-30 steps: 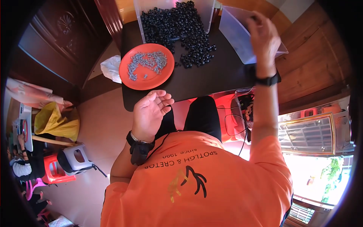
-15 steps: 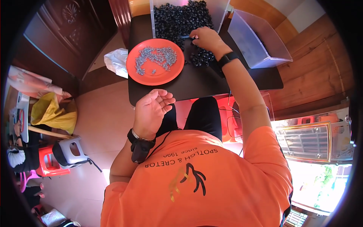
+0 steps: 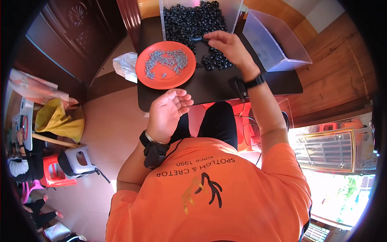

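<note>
My left hand [image 3: 168,109] is raised at the near table edge, below the orange plate [image 3: 167,82]. Its palm faces up, with curled fingers and the thumb close against the forefinger; anything pinched there is too small to make out. Small silvery metal pieces [image 3: 177,59] lie scattered on the plate. Over the table, my right hand [image 3: 231,47] has its forefinger and thumb stretched apart, and I see nothing between them. Just below it is a loose heap of small black ring-like parts [image 3: 215,60]. More black parts [image 3: 193,20] fill the clear plastic box behind and spill from its front.
A second clear bin [image 3: 274,44] stands tilted at the right of the dark table [image 3: 209,86]. A white plastic bag [image 3: 125,66] lies left of the plate. Cables [image 3: 244,117] hang below the right forearm. Stools [image 3: 76,161] and other people are farther left.
My right hand has drawn back slightly from the black parts toward me and to the right, its fingers spreading. My left hand has risen a little nearer the plate.
</note>
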A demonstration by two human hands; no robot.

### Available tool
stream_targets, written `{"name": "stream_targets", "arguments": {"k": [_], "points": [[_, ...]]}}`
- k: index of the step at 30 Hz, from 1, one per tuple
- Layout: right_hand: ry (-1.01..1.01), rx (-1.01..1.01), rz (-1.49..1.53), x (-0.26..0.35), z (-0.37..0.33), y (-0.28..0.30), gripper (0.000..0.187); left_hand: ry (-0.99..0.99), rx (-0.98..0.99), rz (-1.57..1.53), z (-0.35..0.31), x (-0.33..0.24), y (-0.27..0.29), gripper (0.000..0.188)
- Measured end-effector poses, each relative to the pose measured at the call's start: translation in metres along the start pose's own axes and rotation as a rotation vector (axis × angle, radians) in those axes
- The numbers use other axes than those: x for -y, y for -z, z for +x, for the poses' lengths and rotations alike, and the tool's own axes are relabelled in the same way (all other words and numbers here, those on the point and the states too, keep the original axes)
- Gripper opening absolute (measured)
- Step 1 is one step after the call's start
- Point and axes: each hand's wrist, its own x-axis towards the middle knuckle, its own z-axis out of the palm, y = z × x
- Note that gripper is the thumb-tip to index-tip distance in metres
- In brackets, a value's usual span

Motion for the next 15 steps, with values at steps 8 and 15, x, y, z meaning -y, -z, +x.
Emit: {"name": "stream_targets", "arguments": {"k": [8,15], "points": [[-0.008,0.050,0.754,0.032,-0.108,-0.068,0.017,0.000,0.067,0.070,0.007,0.001,-0.038,0.027],[0.027,0.033,0.839,0.021,-0.123,-0.095,0.018,0.003,0.015,0.062,0.005,0.011,-0.038,0.021]]}}
